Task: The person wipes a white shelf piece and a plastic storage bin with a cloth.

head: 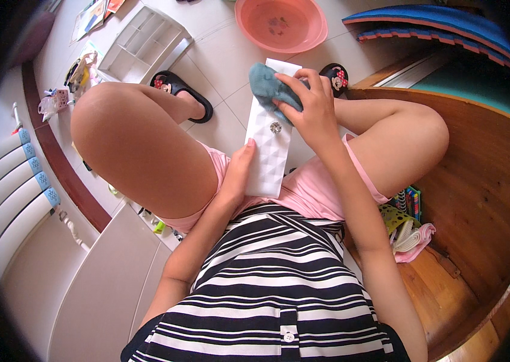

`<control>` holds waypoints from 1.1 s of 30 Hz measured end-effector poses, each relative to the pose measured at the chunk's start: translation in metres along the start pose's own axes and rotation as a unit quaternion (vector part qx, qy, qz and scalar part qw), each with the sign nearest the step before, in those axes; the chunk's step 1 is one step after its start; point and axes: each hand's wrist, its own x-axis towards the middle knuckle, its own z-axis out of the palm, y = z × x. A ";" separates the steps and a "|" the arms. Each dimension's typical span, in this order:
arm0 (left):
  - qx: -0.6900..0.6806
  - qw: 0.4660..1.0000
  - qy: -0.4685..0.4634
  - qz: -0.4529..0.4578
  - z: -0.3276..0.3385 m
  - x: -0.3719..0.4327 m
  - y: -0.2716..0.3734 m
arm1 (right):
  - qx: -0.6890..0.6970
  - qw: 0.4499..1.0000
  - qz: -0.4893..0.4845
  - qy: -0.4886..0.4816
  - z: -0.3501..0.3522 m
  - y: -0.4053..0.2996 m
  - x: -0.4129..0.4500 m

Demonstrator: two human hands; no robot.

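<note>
A white drawer front with a raised diamond pattern and a round faceted crystal knob rests between my thighs, tilted up away from me. My left hand grips its left edge near the lower end, thumb on the patterned face. In my right hand is a bunched teal cloth, pressed to the upper part of the panel beyond the knob. The cloth hides much of that upper part. What lies behind the panel is mostly out of sight.
A pink plastic basin holding water stands on the tiled floor ahead. Left of it sits a white compartmented drawer unit. Blue-and-red foam mats lean at upper right. Beside my right thigh is a brown wooden panel and a green basket.
</note>
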 end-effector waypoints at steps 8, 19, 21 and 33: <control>-0.020 1.000 -0.002 -0.013 -0.002 0.001 -0.001 | -0.043 0.999 0.002 0.026 0.017 0.017 0.034; -0.005 1.000 0.004 0.008 -0.006 0.005 -0.005 | -0.065 0.997 0.020 0.049 0.024 0.017 0.042; -0.003 1.000 0.004 0.009 -0.005 0.004 -0.005 | -0.084 0.996 0.016 0.035 0.021 0.017 0.041; -0.079 0.996 0.039 -0.008 -0.001 0.002 0.000 | 0.021 0.996 -0.017 -0.080 0.009 -0.016 -0.005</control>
